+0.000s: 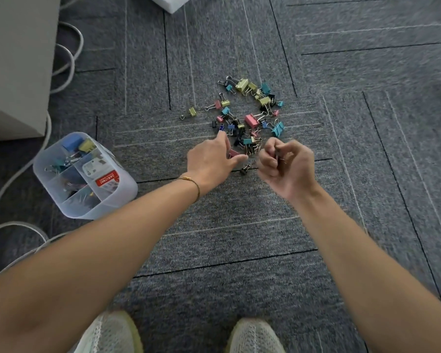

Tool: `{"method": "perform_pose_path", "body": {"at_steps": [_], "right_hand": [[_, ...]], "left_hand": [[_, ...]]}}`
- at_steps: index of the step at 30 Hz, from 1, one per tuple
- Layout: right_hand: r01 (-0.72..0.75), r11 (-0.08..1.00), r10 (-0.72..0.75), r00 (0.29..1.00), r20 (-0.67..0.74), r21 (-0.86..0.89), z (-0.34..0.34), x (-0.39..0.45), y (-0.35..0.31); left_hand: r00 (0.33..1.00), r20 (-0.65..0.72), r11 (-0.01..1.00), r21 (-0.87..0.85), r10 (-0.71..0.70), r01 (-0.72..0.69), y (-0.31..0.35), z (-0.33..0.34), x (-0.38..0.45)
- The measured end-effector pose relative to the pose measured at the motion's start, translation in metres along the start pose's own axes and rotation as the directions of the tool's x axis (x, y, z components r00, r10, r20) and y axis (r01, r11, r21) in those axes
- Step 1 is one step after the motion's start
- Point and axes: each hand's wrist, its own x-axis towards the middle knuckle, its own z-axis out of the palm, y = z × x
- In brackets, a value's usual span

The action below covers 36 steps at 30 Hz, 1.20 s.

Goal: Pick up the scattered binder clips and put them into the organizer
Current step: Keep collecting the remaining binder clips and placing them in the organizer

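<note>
Crouched over the carpet, I reached my left hand (211,159) into the binder clips (250,115) strewn at centre frame, fingers stretched out, the forefinger touching a blue clip (221,127) and a pink clip (233,153) under the palm, nothing yet gripped. My right hand (283,164) was curled in a tight grip around a few small clips already gathered. The organizer (107,200) stood at lower left, several clips inside. Best, I judged, to pinch clips by their wire handles, fill both hands, then make one trip across.

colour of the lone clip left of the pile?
Yellow, wire handles silver. The lone clip shows in the head view, apart from the pile.
</note>
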Motion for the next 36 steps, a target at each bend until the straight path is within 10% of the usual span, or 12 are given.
{"method": "perform_pose_path", "body": {"at_steps": [4,8,11,15,23,26,32,36], "right_hand": [[-0.014,1.0,0.012,0.996,-0.089,-0.02,-0.003,-0.006,-0.002],[-0.097,0.817,-0.065,0.964,-0.258,-0.569,0.003,0.0,-0.001],[-0.111,0.204,-0.231,0.96,-0.158,-0.973,0.011,0.006,0.01],[-0.043,-0.161,-0.348,0.937,0.016,-0.986,0.024,0.012,0.026],[0.048,-0.28,-0.374,0.914,0.156,-0.959,0.025,0.016,0.038],[0.069,-0.196,-0.407,0.902,0.146,-0.978,0.02,0.014,0.037],[0.108,-0.201,-0.402,0.897,0.183,-0.974,0.017,0.013,0.033],[-0.017,0.339,-0.324,0.937,-0.133,-0.941,0.006,0.008,0.018]], "left_hand": [[0.994,-0.021,0.983,0.152,0.109,-0.104,-0.002,0.003,0.002],[0.994,0.031,0.979,-0.184,0.1,-0.093,-0.009,0.002,-0.002],[0.967,0.249,0.562,-0.808,0.054,0.177,-0.013,-0.006,-0.012],[0.888,0.384,-0.073,-0.908,0.251,0.413,-0.018,-0.019,-0.024],[0.816,0.564,-0.321,-0.755,0.125,0.571,-0.011,-0.015,-0.016],[0.834,0.55,-0.121,-0.831,-0.037,0.542,-0.004,-0.018,-0.004],[0.98,0.066,0.821,-0.538,-0.186,0.192,0.004,-0.007,0.015],[0.995,-0.076,0.981,-0.177,0.065,-0.077,0.009,-0.001,0.014]]}}
